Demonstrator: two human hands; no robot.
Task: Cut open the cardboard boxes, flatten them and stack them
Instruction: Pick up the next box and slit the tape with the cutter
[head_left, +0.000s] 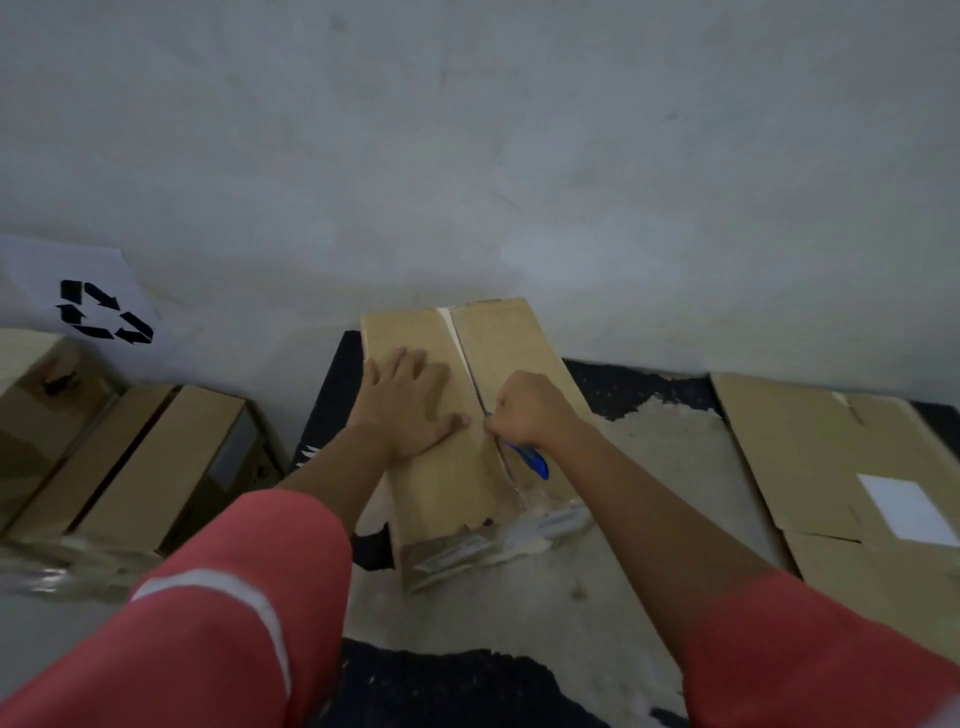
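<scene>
A long brown cardboard box (441, 483) lies on the floor in the middle, its top seam split open from the far end toward me. My left hand (408, 402) presses flat on the left flap with the fingers spread. My right hand (524, 410) grips a blue-handled cutter (535, 462) at the seam, about halfway along the box. The blade is hidden by my fist. Torn clear tape (498, 540) hangs crumpled at the near end of the box.
Flattened cardboard (841, 467) with a white label lies on the right. Two closed boxes (145, 462) stand on the left, another (31, 395) behind them. A white sheet with a recycling symbol (104, 312) leans on the grey wall. The floor is patchy black and grey.
</scene>
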